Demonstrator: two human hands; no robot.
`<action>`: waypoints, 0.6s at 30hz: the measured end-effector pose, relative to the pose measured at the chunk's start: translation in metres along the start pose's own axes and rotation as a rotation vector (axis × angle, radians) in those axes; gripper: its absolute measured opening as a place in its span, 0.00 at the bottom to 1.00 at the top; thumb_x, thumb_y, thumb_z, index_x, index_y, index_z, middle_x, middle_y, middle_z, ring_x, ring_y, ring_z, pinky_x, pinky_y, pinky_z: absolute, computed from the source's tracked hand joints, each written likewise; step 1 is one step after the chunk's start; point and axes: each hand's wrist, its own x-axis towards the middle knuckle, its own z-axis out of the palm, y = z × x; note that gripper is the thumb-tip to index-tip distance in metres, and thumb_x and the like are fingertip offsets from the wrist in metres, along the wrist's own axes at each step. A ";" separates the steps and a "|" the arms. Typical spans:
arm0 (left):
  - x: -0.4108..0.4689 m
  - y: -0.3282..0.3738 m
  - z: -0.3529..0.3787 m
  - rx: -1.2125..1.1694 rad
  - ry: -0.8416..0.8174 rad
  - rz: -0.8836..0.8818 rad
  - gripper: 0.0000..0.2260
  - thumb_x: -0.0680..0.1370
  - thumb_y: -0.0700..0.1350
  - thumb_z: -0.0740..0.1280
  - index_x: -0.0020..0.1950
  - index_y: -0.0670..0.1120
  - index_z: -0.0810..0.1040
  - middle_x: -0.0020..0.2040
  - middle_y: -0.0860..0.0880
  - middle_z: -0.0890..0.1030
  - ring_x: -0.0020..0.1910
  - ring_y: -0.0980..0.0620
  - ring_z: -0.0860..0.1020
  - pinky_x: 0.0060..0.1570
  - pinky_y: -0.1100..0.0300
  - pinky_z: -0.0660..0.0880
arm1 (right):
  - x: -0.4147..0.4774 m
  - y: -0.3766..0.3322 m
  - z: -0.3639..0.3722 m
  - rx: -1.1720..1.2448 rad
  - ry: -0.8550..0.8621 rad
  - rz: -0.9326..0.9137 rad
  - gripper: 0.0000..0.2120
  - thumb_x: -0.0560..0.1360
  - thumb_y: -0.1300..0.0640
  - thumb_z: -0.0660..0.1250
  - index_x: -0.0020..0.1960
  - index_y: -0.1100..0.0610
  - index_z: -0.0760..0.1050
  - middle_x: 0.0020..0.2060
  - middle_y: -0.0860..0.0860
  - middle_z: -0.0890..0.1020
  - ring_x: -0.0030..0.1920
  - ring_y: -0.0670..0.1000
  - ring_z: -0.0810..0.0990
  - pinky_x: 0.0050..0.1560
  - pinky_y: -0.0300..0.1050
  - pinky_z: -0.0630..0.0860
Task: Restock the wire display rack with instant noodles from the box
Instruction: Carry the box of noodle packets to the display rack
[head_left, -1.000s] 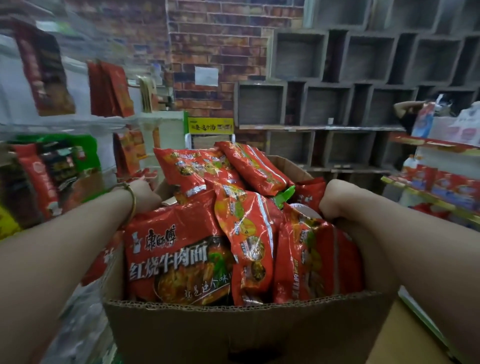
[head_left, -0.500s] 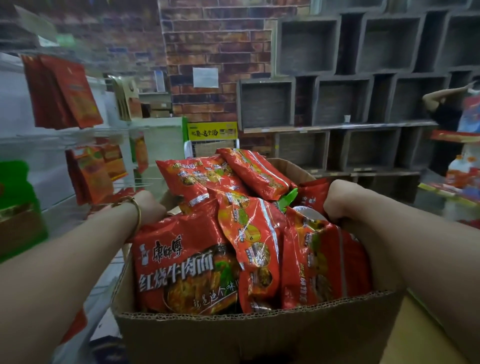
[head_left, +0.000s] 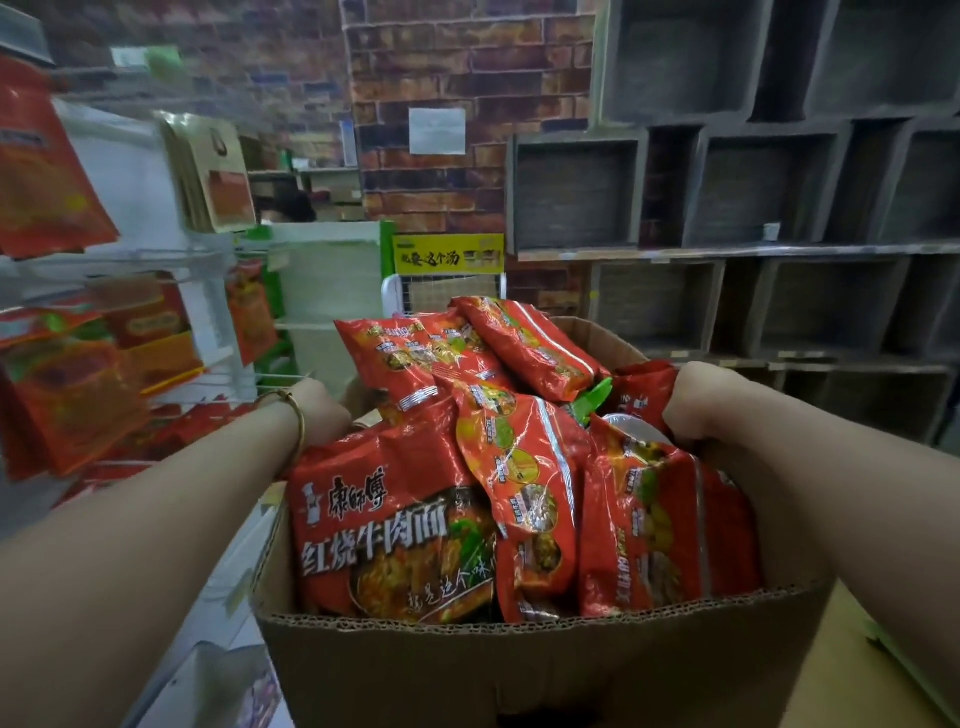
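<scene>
A cardboard box (head_left: 519, 654) sits between both forearms, heaped with red instant noodle packets (head_left: 395, 525) that rise above its rim. The left hand (head_left: 322, 415) (a thin bangle (head_left: 297, 421) on the wrist) has its grip curled over the left edge; the right hand (head_left: 696, 400) has its grip clamped on the right edge. The wire rack (head_left: 221, 306) stands just to the left, with red packs hanging on it. Grey cubby shelves (head_left: 727, 208) line the brick wall (head_left: 467, 67) ahead.

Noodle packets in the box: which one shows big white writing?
The front-left packet, standing upright against the near wall of the box; the others show no large lettering.
</scene>
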 end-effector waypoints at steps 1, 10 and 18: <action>0.018 0.003 0.005 0.008 0.021 0.012 0.15 0.79 0.39 0.66 0.62 0.31 0.77 0.61 0.33 0.78 0.62 0.35 0.76 0.57 0.50 0.72 | 0.016 -0.005 0.003 -0.015 0.010 0.001 0.18 0.74 0.56 0.75 0.61 0.57 0.76 0.42 0.52 0.75 0.49 0.54 0.77 0.50 0.46 0.77; 0.229 0.030 0.041 0.094 -0.064 -0.001 0.08 0.78 0.45 0.66 0.41 0.42 0.76 0.40 0.44 0.78 0.40 0.47 0.77 0.40 0.57 0.74 | 0.203 -0.075 0.027 0.006 0.024 0.034 0.17 0.76 0.56 0.72 0.63 0.58 0.75 0.42 0.51 0.75 0.49 0.53 0.77 0.50 0.46 0.76; 0.379 0.078 0.059 0.059 -0.037 0.033 0.12 0.78 0.43 0.66 0.36 0.41 0.72 0.39 0.43 0.78 0.38 0.45 0.76 0.34 0.58 0.71 | 0.344 -0.113 0.025 0.008 0.059 0.087 0.10 0.76 0.56 0.70 0.55 0.58 0.74 0.38 0.51 0.73 0.43 0.52 0.74 0.46 0.44 0.73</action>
